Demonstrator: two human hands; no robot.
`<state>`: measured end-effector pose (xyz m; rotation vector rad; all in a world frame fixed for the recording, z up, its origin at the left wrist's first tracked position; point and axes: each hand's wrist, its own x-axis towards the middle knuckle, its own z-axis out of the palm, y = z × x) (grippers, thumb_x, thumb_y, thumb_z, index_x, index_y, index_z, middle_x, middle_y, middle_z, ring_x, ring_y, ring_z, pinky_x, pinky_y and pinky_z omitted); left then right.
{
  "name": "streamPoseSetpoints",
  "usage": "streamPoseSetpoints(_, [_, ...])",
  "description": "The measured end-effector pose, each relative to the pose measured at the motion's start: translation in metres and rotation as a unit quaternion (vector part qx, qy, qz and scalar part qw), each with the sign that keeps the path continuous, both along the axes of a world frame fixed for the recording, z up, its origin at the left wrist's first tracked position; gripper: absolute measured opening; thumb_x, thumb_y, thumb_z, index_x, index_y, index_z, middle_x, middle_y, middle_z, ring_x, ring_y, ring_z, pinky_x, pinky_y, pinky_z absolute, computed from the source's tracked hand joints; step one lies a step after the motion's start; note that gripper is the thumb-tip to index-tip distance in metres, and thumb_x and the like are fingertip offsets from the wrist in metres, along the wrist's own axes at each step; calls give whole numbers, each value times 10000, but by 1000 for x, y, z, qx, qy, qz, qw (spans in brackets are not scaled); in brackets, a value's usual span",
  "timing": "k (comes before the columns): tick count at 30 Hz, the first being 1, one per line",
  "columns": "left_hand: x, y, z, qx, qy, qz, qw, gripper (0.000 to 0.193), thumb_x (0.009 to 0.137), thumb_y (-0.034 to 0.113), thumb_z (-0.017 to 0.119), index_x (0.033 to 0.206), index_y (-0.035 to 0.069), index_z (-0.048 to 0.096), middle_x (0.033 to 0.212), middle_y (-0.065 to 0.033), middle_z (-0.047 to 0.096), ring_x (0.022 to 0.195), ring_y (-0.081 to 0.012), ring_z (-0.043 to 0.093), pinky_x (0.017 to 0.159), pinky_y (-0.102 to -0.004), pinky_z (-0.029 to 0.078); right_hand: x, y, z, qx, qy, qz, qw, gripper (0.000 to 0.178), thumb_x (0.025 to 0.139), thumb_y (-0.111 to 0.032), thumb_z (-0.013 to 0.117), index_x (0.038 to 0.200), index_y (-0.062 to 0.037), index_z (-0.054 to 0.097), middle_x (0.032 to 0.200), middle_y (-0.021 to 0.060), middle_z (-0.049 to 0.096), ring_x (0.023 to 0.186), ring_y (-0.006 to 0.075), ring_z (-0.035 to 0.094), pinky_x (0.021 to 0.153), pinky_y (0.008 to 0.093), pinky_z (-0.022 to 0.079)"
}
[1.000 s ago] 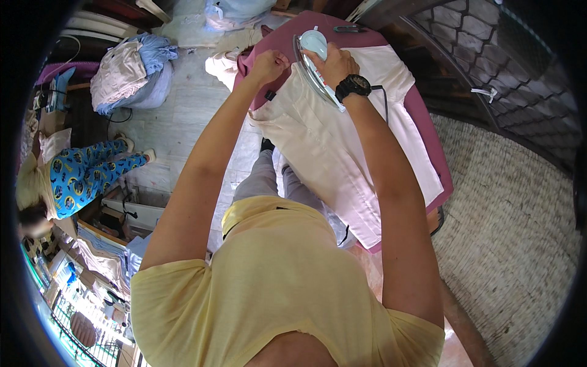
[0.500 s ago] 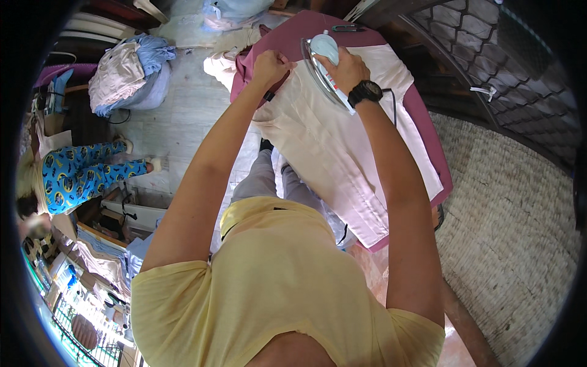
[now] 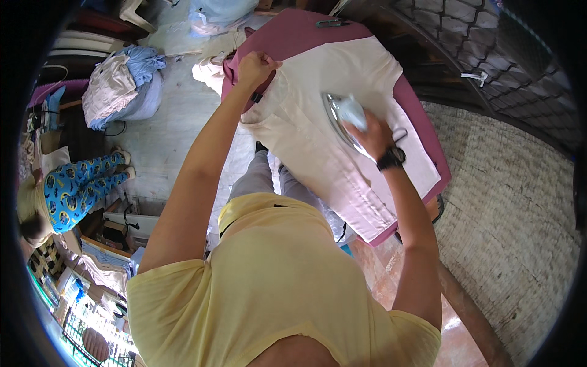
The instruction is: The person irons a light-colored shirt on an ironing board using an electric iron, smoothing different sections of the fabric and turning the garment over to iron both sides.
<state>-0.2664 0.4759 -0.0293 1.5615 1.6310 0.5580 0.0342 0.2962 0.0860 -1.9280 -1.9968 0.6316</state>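
A pale pink shirt [image 3: 318,144] lies spread over a maroon-covered ironing board [image 3: 293,30]. My right hand [image 3: 372,136] grips a clothes iron [image 3: 343,115] with a pale blue and white body, its metal soleplate on the middle of the shirt; hand and iron are slightly blurred. At the shirt's far left corner my left hand [image 3: 257,67] is closed, its fingertips pinching the fabric edge. Part of the shirt hangs beyond the board's left side, behind that hand. The iron's dark cord shows beside my right wrist.
A small dark clip-like tool [image 3: 333,23] lies at the board's far end. Piled clothes [image 3: 116,85] sit on the floor at left, with a bagged bundle [image 3: 220,15] farther back. A person in blue patterned trousers [image 3: 79,189] is at left. A metal lattice gate [image 3: 477,55] stands right.
My right hand has drawn the iron from the shirt's far end toward me and slightly right. My left hand stays at the shirt's corner. The view has shifted a little.
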Motion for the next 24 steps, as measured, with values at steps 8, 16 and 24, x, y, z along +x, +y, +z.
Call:
streamPoseSetpoints(8, [6, -6, -8, 91, 9, -9, 996, 308, 739, 341, 814, 713, 62, 687, 651, -36, 639, 624, -124, 592, 596, -293, 451, -22, 24, -12, 90, -65, -59, 992, 571, 780, -527, 731, 1018, -12, 663, 802, 208, 685, 701, 365, 670, 619, 457, 537])
streamPoseSetpoints(16, [1, -2, -3, 23, -17, 4, 1000, 328, 705, 344, 832, 725, 56, 677, 704, -56, 653, 666, -171, 615, 645, -312, 483, -83, 126, 19, -13, -49, -100, 994, 594, 991, -515, 348, 944, -29, 685, 921, 263, 681, 904, 437, 663, 816, 513, 524])
streamPoseSetpoints(24, [18, 38, -24, 98, 48, -120, 987, 270, 718, 246, 811, 874, 56, 700, 854, -83, 716, 789, -196, 685, 714, -322, 525, 126, -82, -5, -40, -236, -181, 954, 251, 894, -268, 462, 1015, -106, 612, 892, 154, 700, 782, 370, 684, 683, 501, 545])
